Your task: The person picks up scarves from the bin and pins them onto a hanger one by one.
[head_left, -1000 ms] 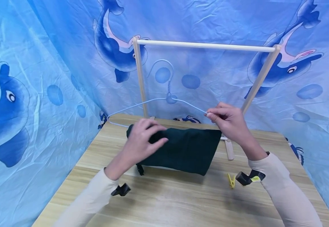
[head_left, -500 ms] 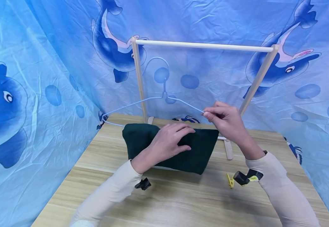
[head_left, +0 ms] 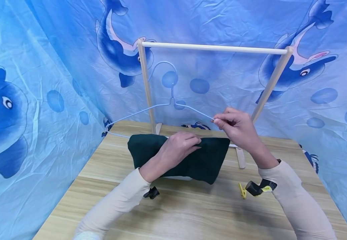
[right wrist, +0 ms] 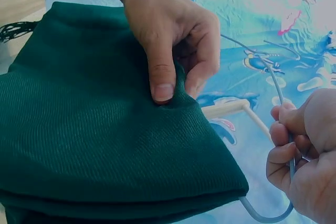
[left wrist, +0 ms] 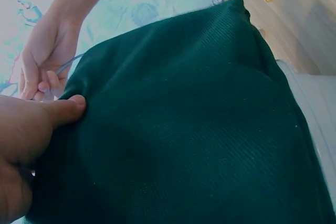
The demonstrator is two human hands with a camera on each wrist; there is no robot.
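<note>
So from the head view, a dark green cloth (head_left: 200, 163) hung folded over the bottom bar of a pale blue wire hanger (head_left: 172, 95), in front of a clothes rack (head_left: 213, 47). The left hand (head_left: 177, 148) was on the cloth's top edge; the right hand (head_left: 236, 128) pinched the hanger's sloping shoulder. A yellow clothespin (head_left: 242, 191) lay on the wood-grain counter (head_left: 197, 213), right of the cloth.

Left wrist view was mostly green: thumb over the cloth's edge, right hand on the wire beyond.

Right wrist view was clearest: left hand had the edge narrowly pinched, right fingers curled round the wire, and black fringe (right wrist: 18, 31) showed far left.
</note>
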